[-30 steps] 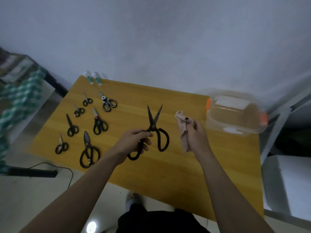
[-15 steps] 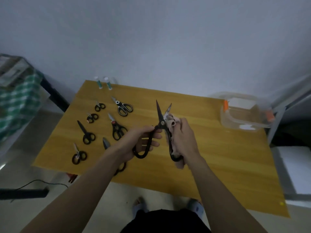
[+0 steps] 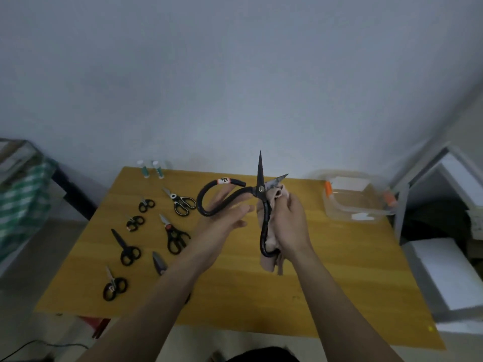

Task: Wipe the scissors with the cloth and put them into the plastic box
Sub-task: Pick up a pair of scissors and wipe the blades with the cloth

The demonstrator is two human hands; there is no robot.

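A large pair of black scissors (image 3: 259, 188) is held up over the wooden table (image 3: 326, 270), blades spread and pointing up. My left hand (image 3: 222, 223) holds its left handle loop, which carries a red and white tag. My right hand (image 3: 290, 223) grips a pinkish cloth (image 3: 269, 262) wrapped around the other handle and up to the pivot. The clear plastic box (image 3: 339, 207) with orange clips stands open at the table's far right, apart from both hands.
Several smaller black scissors lie on the left half of the table, among them one pair (image 3: 183, 202) at the back and one (image 3: 113, 286) near the front. Two small bottles (image 3: 150, 169) stand at the far edge. White boxes (image 3: 444, 270) sit to the right.
The scissors have been raised and opened much wider. My right hand with the cloth has slid down along the right handle.
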